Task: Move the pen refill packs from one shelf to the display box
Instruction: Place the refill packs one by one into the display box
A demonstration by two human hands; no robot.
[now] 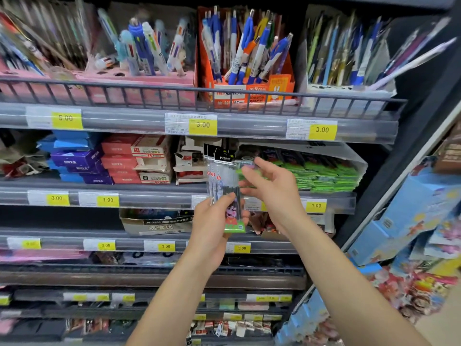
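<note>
While you hold the packs in front of the second shelf, the notes run as follows.

Left hand (pixel 212 228): your fingers and thumb curl round the lower end of a small bundle of pen refill packs (pixel 225 193), thumb across the front face — a firm grip, not a fingertip pinch.

Right hand (pixel 270 189): your fingers are curled at the bundle's right edge, near the top; whether they pinch a pack or only touch it, I cannot tell.

Pack position: in the air, just in front of the shelf rail (pixel 149 198), left of the display box (pixel 359 166) with the green packs.

Long axis: close to upright, leaning slightly left at the top.

Pointing: black header cards up, green cartoon-printed foot down in your palm; printed face toward you.

Done so far: this bundle appears to be off its shelf and in hand.

Left to do: none of the held packs is in the display box yet — you must carry them right and lay them in among the green packs.

Remaining stock: how many more packs wait on the source shelf cannot be judged.
</note>
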